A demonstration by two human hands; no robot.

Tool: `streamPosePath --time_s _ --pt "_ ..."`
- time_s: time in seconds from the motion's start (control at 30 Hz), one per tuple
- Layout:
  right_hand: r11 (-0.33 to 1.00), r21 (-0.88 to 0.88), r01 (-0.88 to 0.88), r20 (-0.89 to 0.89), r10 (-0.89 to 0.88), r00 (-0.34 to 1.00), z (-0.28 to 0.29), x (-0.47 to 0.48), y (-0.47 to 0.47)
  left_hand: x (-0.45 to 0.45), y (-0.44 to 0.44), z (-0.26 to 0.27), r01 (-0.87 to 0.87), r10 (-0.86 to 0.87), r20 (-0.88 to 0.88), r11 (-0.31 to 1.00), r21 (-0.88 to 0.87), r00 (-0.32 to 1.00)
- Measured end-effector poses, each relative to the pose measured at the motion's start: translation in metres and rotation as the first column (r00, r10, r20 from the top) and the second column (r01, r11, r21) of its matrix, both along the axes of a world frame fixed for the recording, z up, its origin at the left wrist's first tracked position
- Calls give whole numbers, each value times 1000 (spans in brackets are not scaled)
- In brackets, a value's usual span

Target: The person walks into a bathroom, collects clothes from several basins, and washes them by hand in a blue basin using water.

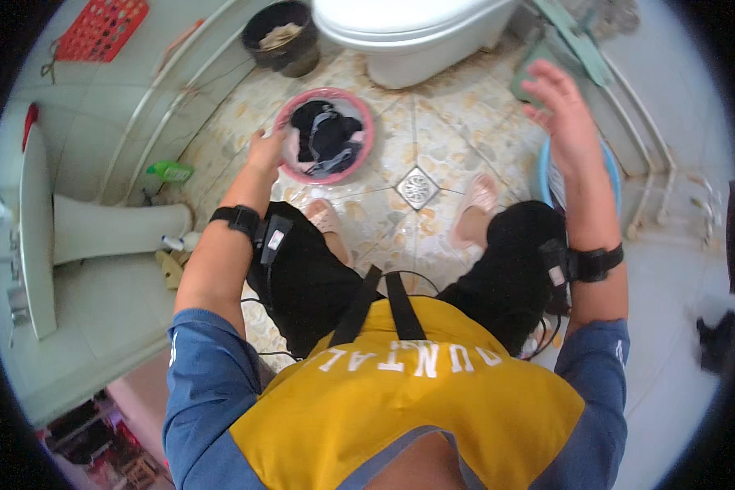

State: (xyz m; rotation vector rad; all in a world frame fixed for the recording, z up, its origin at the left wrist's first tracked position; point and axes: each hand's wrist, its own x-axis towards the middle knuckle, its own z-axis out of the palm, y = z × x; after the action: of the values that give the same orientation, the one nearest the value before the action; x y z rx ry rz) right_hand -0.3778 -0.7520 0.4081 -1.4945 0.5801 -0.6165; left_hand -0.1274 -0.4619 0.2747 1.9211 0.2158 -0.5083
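My left hand (266,152) is at the left rim of a round pink plastic basin (370,136) on the tiled floor; the view does not settle how firmly its fingers hold the rim. Dark wet-looking clothes (331,136) with grey and pale pink parts lie inside the basin. My right hand (554,104) is raised on the right with its fingers apart and nothing in it. Below that hand and partly behind my forearm stands a light blue basin (612,168), whose contents are mostly hidden.
A white toilet (416,37) and a black waste bin (309,55) stand ahead. Between my feet is a floor drain (417,188). A green bottle (171,171) lies left, near the pedestal sink (122,226). Pipes (634,110) run along the right wall.
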Motion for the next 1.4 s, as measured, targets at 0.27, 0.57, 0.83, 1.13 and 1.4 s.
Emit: streamPosePath --time_s 0.27,0.57,0.83,1.13,1.4 --pt "950 261 -171 -299 248 921 -101 57 31 41 -23 -25 124 -103 -96 963 241 990" --pt "884 432 -178 -347 345 872 -69 72 26 58 -68 -183 259 -256 -116 651 714 960" --pt "850 518 -90 -349 306 886 -75 80 23 114 -89 -215 206 -130 -164 728 654 978" --pt "816 552 -172 -343 410 845 -89 82 22 106 -63 -205 34 -58 -352 997 -74 934" --pt "939 156 -308 -330 343 879 -115 86 43 46 -62 -46 129 -429 -481 834 -537 765"
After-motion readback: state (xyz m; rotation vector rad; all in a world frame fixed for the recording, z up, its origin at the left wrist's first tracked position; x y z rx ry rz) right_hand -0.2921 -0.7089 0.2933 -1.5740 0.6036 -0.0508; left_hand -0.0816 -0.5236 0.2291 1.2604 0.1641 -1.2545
